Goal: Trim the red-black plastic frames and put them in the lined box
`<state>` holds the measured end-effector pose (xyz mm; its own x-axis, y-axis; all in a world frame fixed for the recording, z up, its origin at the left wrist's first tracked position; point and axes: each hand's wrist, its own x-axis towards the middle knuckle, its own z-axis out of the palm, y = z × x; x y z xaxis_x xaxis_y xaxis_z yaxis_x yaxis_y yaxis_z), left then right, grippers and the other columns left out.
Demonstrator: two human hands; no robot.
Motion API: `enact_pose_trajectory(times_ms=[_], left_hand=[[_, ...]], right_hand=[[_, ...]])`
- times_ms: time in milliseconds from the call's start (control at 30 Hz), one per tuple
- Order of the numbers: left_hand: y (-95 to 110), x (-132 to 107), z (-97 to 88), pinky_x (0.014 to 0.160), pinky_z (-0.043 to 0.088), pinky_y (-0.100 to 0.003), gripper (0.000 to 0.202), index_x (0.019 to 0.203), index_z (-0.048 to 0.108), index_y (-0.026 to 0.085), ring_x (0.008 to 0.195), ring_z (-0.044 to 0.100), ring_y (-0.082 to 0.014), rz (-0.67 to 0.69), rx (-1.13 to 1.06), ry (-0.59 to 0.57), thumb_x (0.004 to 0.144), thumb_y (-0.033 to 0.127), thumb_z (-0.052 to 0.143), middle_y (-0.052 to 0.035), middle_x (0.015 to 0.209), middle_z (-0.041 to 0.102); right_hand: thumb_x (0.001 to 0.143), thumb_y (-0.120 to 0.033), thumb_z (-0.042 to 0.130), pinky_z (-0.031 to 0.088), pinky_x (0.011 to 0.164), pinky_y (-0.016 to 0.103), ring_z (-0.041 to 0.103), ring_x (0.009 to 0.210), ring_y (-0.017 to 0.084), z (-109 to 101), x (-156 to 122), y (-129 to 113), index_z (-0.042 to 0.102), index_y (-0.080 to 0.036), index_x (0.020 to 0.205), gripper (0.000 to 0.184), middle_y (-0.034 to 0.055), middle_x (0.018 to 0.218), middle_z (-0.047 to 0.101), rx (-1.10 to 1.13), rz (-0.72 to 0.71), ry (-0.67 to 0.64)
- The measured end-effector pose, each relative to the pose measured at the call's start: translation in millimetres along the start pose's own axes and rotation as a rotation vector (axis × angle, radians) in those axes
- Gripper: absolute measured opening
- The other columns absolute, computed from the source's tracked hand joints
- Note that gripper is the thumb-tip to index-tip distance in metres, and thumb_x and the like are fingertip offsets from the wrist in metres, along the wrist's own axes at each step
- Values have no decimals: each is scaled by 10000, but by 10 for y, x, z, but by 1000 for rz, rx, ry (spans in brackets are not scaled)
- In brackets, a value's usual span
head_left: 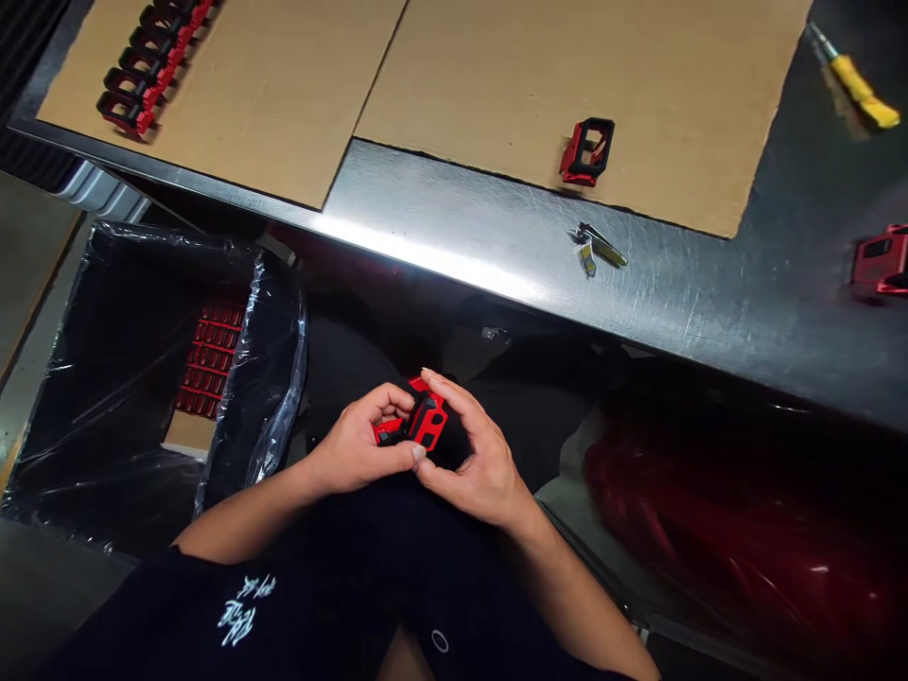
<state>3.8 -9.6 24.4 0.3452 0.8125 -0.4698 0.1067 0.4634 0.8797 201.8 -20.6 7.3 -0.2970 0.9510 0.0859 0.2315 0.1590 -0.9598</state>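
Note:
Between my two hands, over my lap, is a red and black plastic housing (429, 423). My left hand (369, 440) is closed around its left side, the thumb along the lower edge. From the right, the fingertips and thumb of my right hand (472, 454) grip the housing's top and bottom edges. Parts of the piece are hidden behind my fingers. A similar red and black frame (588, 153) stands on the cardboard near the bench edge. In front of it a small nail clipper (600, 248) lies on the bare metal.
Cardboard sheets (567, 76) cover much of the metal bench (440, 227). Several matching frames (152, 71) stand in a row at upper left. A yellow-handled tool (855, 90) and a red part (883, 260) lie at right. Below left, a plastic-lined bin (128, 312) holds stacked red parts (211, 359).

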Motion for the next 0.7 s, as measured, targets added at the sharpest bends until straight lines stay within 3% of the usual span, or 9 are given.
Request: enact_pose_trajectory(times_ms=[100, 167, 267, 333, 433, 700], left_hand=[[7, -21, 9, 765, 503, -242, 345, 1047, 620, 212, 792, 630, -131, 20, 6, 37, 780, 311, 816, -17, 947, 672], [12, -30, 13, 767, 508, -246, 346, 1065, 625, 216, 804, 643, -138, 37, 29, 57, 787, 314, 806, -23, 965, 689], [21, -33, 22, 718, 505, -242, 359, 1082, 631, 222, 749, 636, -133, 61, 133, 83, 781, 314, 804, -15, 929, 696], [29, -31, 26, 690, 502, -243, 367, 1082, 644, 222, 712, 626, -129, 79, 212, 100, 767, 309, 810, -11, 911, 700], [38, -23, 24, 750, 531, -273, 351, 1071, 682, 220, 750, 653, -149, 127, 285, 119, 756, 295, 818, -28, 948, 727], [-8, 20, -3, 969, 559, -384, 353, 1105, 754, 249, 1052, 721, -240, 304, 239, 92, 766, 167, 808, -79, 1109, 773]], right_hand=[[781, -214, 775, 454, 1186, 533, 523, 1427, 314, -43, -25, 25, 428, -287, 1534, 832, 113, 1566, 514, 96, 51, -17], [815, -271, 762, 522, 1116, 498, 589, 1353, 306, -70, -45, 51, 486, -280, 1482, 721, 114, 1498, 574, 233, 113, 20], [887, -368, 714, 614, 887, 387, 721, 1017, 239, -90, -62, 83, 662, -263, 1255, 386, 75, 1134, 730, 416, 253, 118], [912, -433, 687, 589, 718, 324, 684, 759, 187, -88, -62, 89, 736, -246, 1100, 270, 33, 858, 718, 525, 343, 122], [903, -510, 670, 512, 586, 300, 587, 585, 160, -70, -53, 73, 781, -226, 1007, 321, 9, 671, 663, 657, 415, 60], [886, -553, 670, 438, 574, 313, 522, 533, 157, -70, -30, -10, 797, -220, 890, 357, -1, 587, 615, 675, 429, 7]])
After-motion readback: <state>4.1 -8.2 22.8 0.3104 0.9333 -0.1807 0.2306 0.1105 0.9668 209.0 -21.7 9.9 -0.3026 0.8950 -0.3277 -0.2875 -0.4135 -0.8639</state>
